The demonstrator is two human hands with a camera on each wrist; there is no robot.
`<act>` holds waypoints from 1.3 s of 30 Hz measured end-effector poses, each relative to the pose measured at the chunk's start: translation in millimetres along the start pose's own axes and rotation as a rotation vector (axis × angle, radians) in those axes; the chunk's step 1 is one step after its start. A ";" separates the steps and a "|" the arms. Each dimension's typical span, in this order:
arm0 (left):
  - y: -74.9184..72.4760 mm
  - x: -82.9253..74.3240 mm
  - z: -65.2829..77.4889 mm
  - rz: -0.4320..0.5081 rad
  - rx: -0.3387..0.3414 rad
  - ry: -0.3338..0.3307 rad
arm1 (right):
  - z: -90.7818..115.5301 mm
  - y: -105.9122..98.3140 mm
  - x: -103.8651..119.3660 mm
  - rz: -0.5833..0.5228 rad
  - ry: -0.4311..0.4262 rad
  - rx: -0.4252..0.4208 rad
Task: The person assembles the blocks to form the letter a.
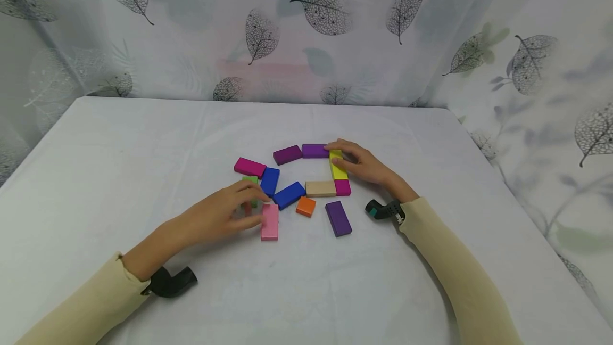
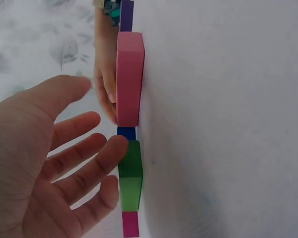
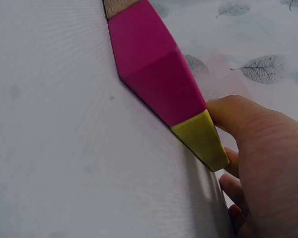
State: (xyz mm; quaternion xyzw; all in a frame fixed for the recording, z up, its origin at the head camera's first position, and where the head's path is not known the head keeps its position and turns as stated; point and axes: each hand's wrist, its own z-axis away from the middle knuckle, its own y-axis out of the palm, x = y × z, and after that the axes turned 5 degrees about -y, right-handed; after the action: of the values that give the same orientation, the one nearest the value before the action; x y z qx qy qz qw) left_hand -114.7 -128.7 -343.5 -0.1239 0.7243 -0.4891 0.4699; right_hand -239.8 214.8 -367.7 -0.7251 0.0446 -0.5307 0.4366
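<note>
Right hand point(image 1: 367, 166): thumb and fingers pinch the yellow block point(image 1: 339, 172), on the white tabletop point(image 1: 143, 148) between the far purple block point(image 1: 313, 151) and the magenta block point(image 1: 342, 188). Left hand point(image 1: 217, 212): fingers loose, grasping nothing, beside the pink block point(image 1: 270, 228) and green block point(image 2: 130, 191). All 5 look rigid, probably light, sturdy, slightly slick; best hold likely mid-length, across opposite long sides.

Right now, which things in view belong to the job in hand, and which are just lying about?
Seemingly in the job:
yellow block, touched by the right hand
pink block and green block, by the left hand
other blocks around them

Apparently just there:
white cloth
leaf-print curtain
wrist cameras, worn
</note>
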 end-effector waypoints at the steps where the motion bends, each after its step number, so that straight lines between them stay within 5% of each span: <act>1: -0.2 1.7 -0.2 -0.009 -0.017 0.003 | 1.2 -0.9 5.7 0.001 0.003 0.003; 7: -1.6 13.2 -2.0 -0.072 -0.104 0.026 | 6.5 -5.4 31.9 0.009 0.007 0.022; 13: -3.5 25.7 -4.3 -0.068 -0.121 0.000 | -2.6 0.5 0.9 -0.003 -0.008 0.009; 25: -9.6 32.5 -5.3 -0.039 -0.039 -0.095 | -3.7 0.9 -11.8 0.019 -0.007 0.005; 39: -18.1 32.3 -10.0 -0.150 0.042 0.009 | -2.5 -1.0 -12.7 0.019 -0.007 0.003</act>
State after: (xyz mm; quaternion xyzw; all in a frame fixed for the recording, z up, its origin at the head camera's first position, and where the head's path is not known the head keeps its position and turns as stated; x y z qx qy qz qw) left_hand -144.8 -152.3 -345.9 -0.1657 0.7048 -0.5385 0.4311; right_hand -247.7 220.6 -376.2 -0.7259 0.0493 -0.5240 0.4428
